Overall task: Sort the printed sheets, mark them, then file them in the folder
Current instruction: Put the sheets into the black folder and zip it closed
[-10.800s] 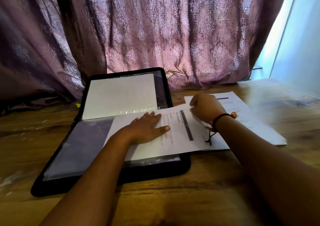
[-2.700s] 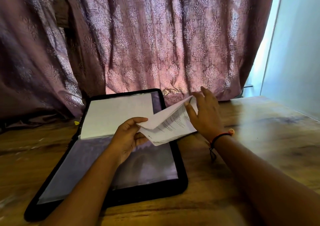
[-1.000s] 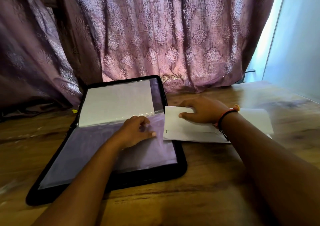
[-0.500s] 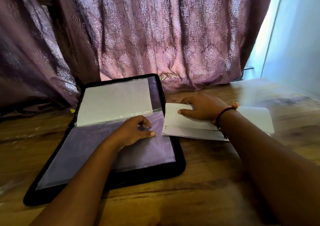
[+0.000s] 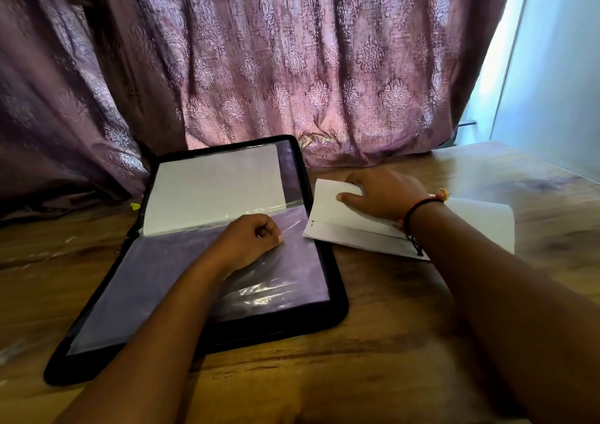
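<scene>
Your left hand (image 5: 250, 240) pinches the clear sleeve (image 5: 259, 280) in the open folder (image 5: 337, 306); your right hand (image 5: 386, 194) lies spread on the sheets (image 5: 328, 203) beside it. You're filing: next, open the sleeve and slide one in.

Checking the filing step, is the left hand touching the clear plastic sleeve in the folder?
Touching. In the head view, the left hand rests on the clear sleeve, thumb and finger pinched at its top edge, and the plastic wrinkles beneath it.
</scene>
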